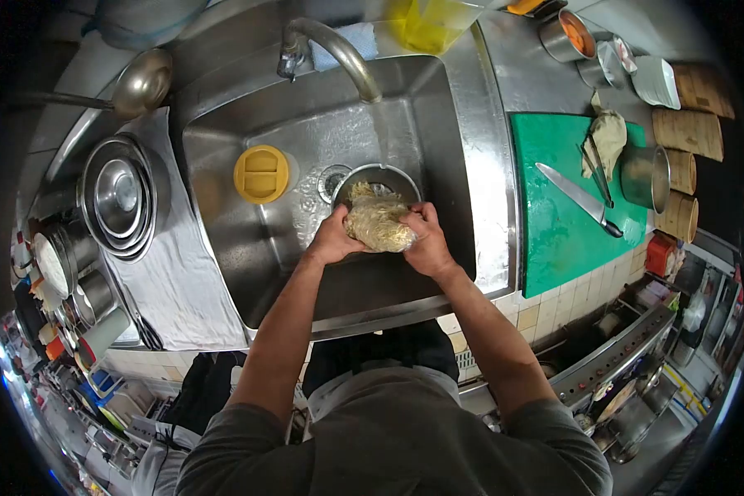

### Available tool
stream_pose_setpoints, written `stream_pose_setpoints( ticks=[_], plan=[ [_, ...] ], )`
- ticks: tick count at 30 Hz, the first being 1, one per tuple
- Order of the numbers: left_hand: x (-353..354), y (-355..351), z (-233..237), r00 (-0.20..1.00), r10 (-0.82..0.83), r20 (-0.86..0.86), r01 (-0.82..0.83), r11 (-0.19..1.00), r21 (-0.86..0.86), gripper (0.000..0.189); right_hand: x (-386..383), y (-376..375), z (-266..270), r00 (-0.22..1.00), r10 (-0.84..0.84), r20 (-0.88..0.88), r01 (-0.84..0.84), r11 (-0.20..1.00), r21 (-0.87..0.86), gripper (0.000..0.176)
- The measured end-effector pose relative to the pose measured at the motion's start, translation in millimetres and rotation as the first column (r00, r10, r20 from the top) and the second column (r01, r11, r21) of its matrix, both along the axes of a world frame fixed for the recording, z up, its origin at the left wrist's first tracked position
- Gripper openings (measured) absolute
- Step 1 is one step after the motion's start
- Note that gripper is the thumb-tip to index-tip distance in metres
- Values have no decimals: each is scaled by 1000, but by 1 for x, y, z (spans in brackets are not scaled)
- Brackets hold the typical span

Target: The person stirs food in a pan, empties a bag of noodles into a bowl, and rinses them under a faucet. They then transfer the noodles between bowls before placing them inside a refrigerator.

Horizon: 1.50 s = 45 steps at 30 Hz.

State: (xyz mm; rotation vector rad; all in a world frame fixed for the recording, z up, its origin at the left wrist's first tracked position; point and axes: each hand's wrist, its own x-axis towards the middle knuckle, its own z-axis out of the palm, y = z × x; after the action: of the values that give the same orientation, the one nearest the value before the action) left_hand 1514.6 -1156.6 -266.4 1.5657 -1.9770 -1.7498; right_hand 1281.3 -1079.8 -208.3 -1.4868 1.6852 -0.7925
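Note:
Both hands are closed around a clear plastic bag of pale yellow shreds [380, 226], which look like sprouts or noodles. My left hand [336, 237] grips its left side and my right hand [426, 240] its right side. The bag is tilted over a round metal bowl [407, 176] in the sink [339, 307]. Some shreds [362, 192] show at the bag's far end, over the bowl. Beside the bowl lies the drain strainer [333, 180]. A jar with a yellow lid [262, 174] stands farther left in the sink.
A curved faucet [339, 51] reaches over the sink. To the right, a green cutting board [550, 240] carries a knife [577, 197], tongs [597, 169], a cloth and a metal pot [646, 178]. Nested metal bowls [120, 198] rest on a white towel [182, 289] at left. A ladle [143, 83] lies behind them.

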Motion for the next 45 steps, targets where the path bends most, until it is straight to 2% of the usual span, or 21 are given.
stream_pose_setpoints(
  ticks=[7, 10, 13, 15, 16, 18, 19, 21, 23, 25, 27, 29, 30, 31, 33, 35, 37, 38, 40, 44, 45],
  plan=[
    [-32, 20, 8, 941, 322, 107, -316, 946, -65, 46, 25, 3, -6, 979, -63, -196, 64, 998, -3, 46],
    [-38, 27, -35, 870, 485, 93, -479, 874, -80, 34, 40, 1, 5, 950, -92, -297, 92, 996, -13, 44],
    [-51, 28, -62, 767, 590, 252, -584, 805, -105, 27, 51, 2, 8, 936, -148, -318, 178, 982, 67, 42],
    [-64, 25, -45, 620, 705, 344, -731, 678, -72, 24, 55, 3, 14, 932, -144, -334, 180, 980, 82, 40],
    [-64, 30, -58, 621, 704, 344, -731, 679, -71, 24, 56, 2, 17, 928, -138, -347, 181, 979, 94, 39],
    [-60, 46, -104, 485, 863, 139, -872, 468, 141, 26, 51, -1, 21, 938, -99, -332, 141, 985, 103, 38],
    [-53, 49, -115, 486, 863, 138, -872, 469, 139, 26, 48, -3, 21, 946, -60, -318, 100, 988, 113, 37],
    [-37, 53, -127, 502, 857, -117, -654, 465, 598, 31, 42, -2, 15, 963, -69, -262, 94, 992, 81, 36],
    [-33, 32, -79, 595, 804, 15, -634, 458, 624, 33, 35, -1, 4, 976, -73, -203, 84, 996, 42, 36],
    [-26, 20, -55, 515, 855, 64, -418, 185, 889, 39, 27, 0, -12, 993, -92, -68, 100, 987, 125, 32],
    [-27, 14, -40, 523, 847, 93, -408, 153, 900, 49, 15, 2, -42, 983, -177, 52, 160, 959, 233, 29],
    [-40, 6, -32, 551, 834, 36, -245, 120, 962, 54, 11, -3, -59, 950, -268, 158, 202, 918, 342, 26],
    [-46, 19, -75, 517, 855, -32, -317, 226, 921, 59, 14, -4, -66, 884, -462, 79, 389, 817, 425, 26],
    [-47, 18, -78, 516, 856, -31, -314, 223, 923, 59, 14, -5, -68, 779, -627, -16, 554, 676, 486, 27],
    [-46, 9, -77, 554, 830, -65, -209, 215, 954, 68, 6, -17, -48, 838, -544, 47, 449, 735, 508, 31],
    [-48, -4, -68, 594, 804, -11, -270, 213, 939, 67, 0, -32, -68, 435, -872, 226, 290, 373, 881, 34],
    [-53, -16, -74, 541, 836, -89, -333, 310, 890, 67, -7, -48, -76, 379, -872, 310, 220, 410, 885, 34],
    [-58, -20, -50, 587, 794, -162, -414, 465, 782, 51, -9, -55, -79, 313, -869, 382, 147, 442, 885, 34],
    [-49, -29, -66, 608, 783, -131, -362, 421, 832, 50, -12, -59, -105, 196, -840, 506, 1, 516, 857, 38],
    [-32, -25, -76, 613, 781, -119, -312, 377, 872, 48, -6, -57, -80, 250, -850, 463, 51, 489, 871, 43],
    [-28, -18, -70, 605, 787, -125, -300, 371, 879, 48, -7, -52, -71, 403, -832, 380, 165, 475, 865, 46]
  ],
)
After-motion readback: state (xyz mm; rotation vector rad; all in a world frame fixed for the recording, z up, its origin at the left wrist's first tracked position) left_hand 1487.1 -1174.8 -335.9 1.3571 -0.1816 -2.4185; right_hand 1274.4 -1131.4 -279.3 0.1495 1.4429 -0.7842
